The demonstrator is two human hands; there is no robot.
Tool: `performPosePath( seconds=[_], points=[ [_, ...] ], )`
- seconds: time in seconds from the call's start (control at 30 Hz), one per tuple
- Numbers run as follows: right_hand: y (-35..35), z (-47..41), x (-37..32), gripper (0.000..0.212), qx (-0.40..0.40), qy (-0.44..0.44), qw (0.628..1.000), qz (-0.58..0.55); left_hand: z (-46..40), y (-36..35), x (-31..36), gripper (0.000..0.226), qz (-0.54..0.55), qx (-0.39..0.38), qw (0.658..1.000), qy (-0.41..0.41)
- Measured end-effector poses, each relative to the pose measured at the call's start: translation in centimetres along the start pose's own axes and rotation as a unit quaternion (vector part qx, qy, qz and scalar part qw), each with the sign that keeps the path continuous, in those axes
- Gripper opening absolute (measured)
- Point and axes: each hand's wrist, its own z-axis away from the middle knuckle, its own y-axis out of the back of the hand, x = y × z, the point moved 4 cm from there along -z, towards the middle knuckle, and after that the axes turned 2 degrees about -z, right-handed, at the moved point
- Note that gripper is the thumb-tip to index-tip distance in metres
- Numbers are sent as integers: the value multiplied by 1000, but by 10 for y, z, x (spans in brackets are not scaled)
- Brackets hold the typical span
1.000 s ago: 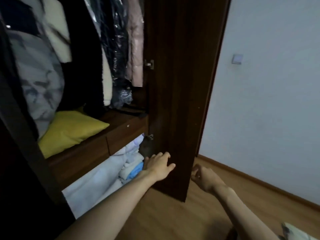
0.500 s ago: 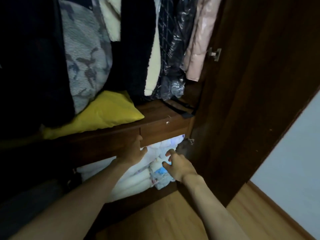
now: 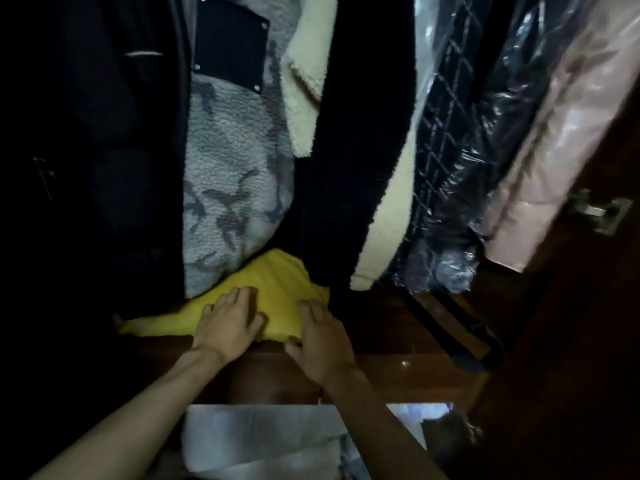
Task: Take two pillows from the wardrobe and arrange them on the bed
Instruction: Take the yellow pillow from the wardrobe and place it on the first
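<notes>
A yellow pillow (image 3: 273,285) lies on the dark wooden shelf (image 3: 391,341) inside the open wardrobe, its back part tucked under hanging coats. My left hand (image 3: 227,323) rests flat on the pillow's front left, fingers spread. My right hand (image 3: 320,336) lies on the pillow's front right edge, thumb at the shelf's lip; whether it grips the fabric is unclear. Only one pillow shows here.
Coats hang close above: a grey patterned fleece (image 3: 232,174), a black coat (image 3: 360,150), plastic-wrapped garments (image 3: 460,168) and a pink jacket (image 3: 561,161). The open door (image 3: 588,341) stands at the right. White and blue folded bedding (image 3: 277,441) fills the compartment below the shelf.
Both hands rose from the drawer front and lower bedding up onto the yellow pillow. My view moved closer in and up toward the shelf.
</notes>
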Motion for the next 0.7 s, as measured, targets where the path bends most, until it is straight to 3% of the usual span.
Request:
performPosePath(
  seconds=[0.13, 0.23, 0.3, 0.43, 0.57, 0.7],
  points=[
    [-14, -65, -8, 101, 8, 28, 999, -14, 8, 3, -10, 53, -37, 4, 999, 36],
    [-31, -104, -9, 123, -25, -21, 998, -56, 22, 13, -25, 63, -61, -4, 993, 100],
    [-48, -114, -3, 127, -39, -53, 997, -49, 33, 21, -32, 67, -76, -9, 987, 141],
    [-63, -112, 0, 100, 27, -29, 999, 28, 52, 31, -26, 58, -107, -3, 978, 178],
    [-35, -119, 7, 72, -50, 24, 998, -39, 59, 36, -10, 52, -102, 8, 977, 188],
    [-5, -88, 31, 71, -61, 76, 994, -42, 43, 44, 7, 55, -109, 2, 978, 179]
  ],
)
